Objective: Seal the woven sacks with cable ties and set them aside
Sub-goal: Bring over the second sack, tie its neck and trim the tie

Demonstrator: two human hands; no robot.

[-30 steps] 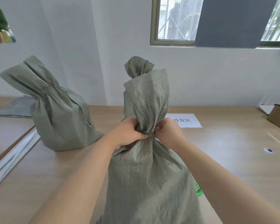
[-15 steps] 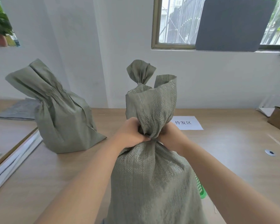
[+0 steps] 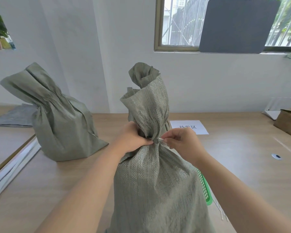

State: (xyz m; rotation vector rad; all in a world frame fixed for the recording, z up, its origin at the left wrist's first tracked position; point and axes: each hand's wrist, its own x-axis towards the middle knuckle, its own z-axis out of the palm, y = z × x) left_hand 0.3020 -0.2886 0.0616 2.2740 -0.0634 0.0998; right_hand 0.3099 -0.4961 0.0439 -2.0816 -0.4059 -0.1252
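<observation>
A filled grey-green woven sack [image 3: 156,185] stands upright right in front of me on the wooden table [image 3: 233,157], its neck gathered tight. My left hand [image 3: 134,140] grips the bunched neck from the left. My right hand [image 3: 181,142] pinches the end of a white cable tie [image 3: 161,139] that sticks out of the neck on the right. Behind this sack the top of another sack [image 3: 142,75] shows, mostly hidden. A third sack [image 3: 60,125] with a cinched neck stands at the left, leaning left.
A green mesh basket [image 3: 204,187] peeks out right of the near sack, with loose white cable ties [image 3: 221,211] beside it. A white paper label [image 3: 189,127] lies behind. A cardboard box [image 3: 287,122] sits at far right, folded grey sacks [image 3: 13,116] at far left.
My right hand has moved out from the neck to the right and now pinches the white tie end. The sack's open top has straightened upward. The view has tilted a little.
</observation>
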